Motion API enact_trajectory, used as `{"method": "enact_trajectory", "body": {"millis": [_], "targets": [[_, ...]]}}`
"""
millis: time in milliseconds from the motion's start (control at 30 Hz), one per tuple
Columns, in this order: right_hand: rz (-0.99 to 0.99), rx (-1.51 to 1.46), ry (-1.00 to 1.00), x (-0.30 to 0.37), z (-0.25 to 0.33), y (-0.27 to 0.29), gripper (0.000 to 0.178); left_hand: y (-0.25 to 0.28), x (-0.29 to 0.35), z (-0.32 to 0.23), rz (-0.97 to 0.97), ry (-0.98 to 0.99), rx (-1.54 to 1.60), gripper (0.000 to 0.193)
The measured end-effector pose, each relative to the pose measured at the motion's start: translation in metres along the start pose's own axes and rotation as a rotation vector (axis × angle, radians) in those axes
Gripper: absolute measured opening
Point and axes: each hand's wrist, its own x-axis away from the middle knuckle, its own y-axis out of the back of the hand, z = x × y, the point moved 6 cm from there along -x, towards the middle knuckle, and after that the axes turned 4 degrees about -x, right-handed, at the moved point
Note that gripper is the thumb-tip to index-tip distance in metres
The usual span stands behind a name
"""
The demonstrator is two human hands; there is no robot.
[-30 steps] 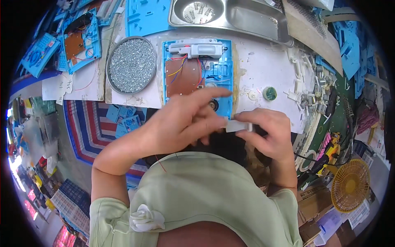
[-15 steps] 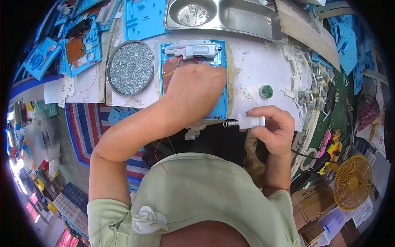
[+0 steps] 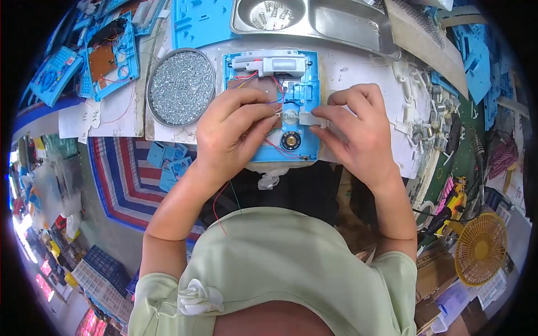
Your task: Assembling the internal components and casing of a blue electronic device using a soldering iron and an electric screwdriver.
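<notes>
A blue plastic housing (image 3: 310, 150) lies open on the bench in front of me, with a brown board, wires, a white-grey mechanism (image 3: 280, 65) along its far edge and a round black speaker (image 3: 290, 140) near its close edge. My right hand (image 3: 358, 126) pinches a small white plastic part (image 3: 310, 119) over the housing's right side. From the left, my left hand (image 3: 238, 126) reaches over the housing, thumb and fingers pinched together. Its fingertips are beside a round silver part (image 3: 290, 114); what they hold is too small to make out.
A round dish (image 3: 181, 88) of small screws stands left of the housing. Behind it is a metal tray (image 3: 319, 32) with springs in one compartment. Loose white and metal parts (image 3: 417, 120) are piled at the right. Blue housings with wires (image 3: 112, 61) are stacked far left.
My right hand has brought the white part up from the bench's near edge to the housing. My left hand has drawn back leftward, uncovering the speaker and silver part.
</notes>
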Motion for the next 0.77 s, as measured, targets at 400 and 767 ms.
{"method": "enact_trajectory", "body": {"millis": [400,767], "targets": [[-0.036,-0.287,0.035,0.004,-0.027,-0.026,0.03,-0.008,0.006,0.01,-0.024,0.06,0.12,0.021],[0.187,-0.2,-0.121,-0.005,-0.015,-0.03,0.023,-0.015,-0.002,0.007,0.034,0.02,0.108,0.021]]}}
